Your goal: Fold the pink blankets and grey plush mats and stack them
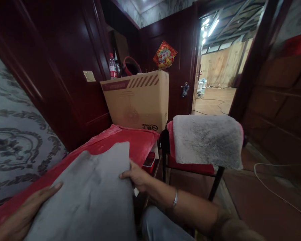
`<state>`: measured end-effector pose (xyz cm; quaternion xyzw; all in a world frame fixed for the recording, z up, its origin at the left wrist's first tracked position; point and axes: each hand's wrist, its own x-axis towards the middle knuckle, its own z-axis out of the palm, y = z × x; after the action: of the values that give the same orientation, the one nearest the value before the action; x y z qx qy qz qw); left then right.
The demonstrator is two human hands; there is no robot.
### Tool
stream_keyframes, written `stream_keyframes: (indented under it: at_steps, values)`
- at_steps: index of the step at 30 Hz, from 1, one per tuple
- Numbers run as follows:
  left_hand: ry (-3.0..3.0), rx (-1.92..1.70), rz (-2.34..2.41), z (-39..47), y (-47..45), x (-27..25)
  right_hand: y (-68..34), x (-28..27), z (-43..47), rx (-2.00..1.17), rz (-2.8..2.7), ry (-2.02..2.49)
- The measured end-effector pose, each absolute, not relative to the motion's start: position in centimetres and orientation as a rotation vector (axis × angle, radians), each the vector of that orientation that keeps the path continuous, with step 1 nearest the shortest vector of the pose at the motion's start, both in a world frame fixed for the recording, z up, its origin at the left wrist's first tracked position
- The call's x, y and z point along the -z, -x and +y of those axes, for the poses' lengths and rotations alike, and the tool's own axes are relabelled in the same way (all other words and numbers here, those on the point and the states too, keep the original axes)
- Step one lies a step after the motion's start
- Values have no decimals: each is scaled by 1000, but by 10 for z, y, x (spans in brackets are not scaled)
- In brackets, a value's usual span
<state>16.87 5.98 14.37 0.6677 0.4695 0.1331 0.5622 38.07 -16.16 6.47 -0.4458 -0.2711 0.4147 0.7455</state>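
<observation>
A grey plush cloth (90, 190) fills the lower left of the head view, held up between my two hands. My right hand (136, 175) grips its right edge, thumb on the near face and the fingers mostly behind. At the left edge, my left hand (30, 207) has its thumb lying along the cloth, with its fingers hidden underneath. Beneath and behind the cloth spreads a red plush cover (135, 144). A second grey plush piece (208, 140) hangs over a chair back on the right, apart from my hands.
A large cardboard box (137, 103) stands behind the red cover, with a plastic bottle (112, 67) on or behind it. The dark chair (217, 182) stands right of my forearm. A white cord (271, 190) crosses the floor. Farther back is an open doorway (215, 67).
</observation>
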Motion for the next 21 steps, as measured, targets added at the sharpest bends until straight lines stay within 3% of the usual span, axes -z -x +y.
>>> stream_keyframes:
  at_steps: [6, 11, 15, 21]
  values:
    - [-1608, -488, 730, -43, -266, -214, -449, -168, -294, -603, -680, 1029]
    - [-1534, -525, 316, -121, -370, -251, -512, -223, -402, -251, -655, 1285]
    - [-1455, -435, 91, -174, -449, -257, -557, -246, -475, -76, -524, 1429]
    - [-1361, -342, -2, -227, -530, -234, -606, -248, -532, -72, -293, 1469]
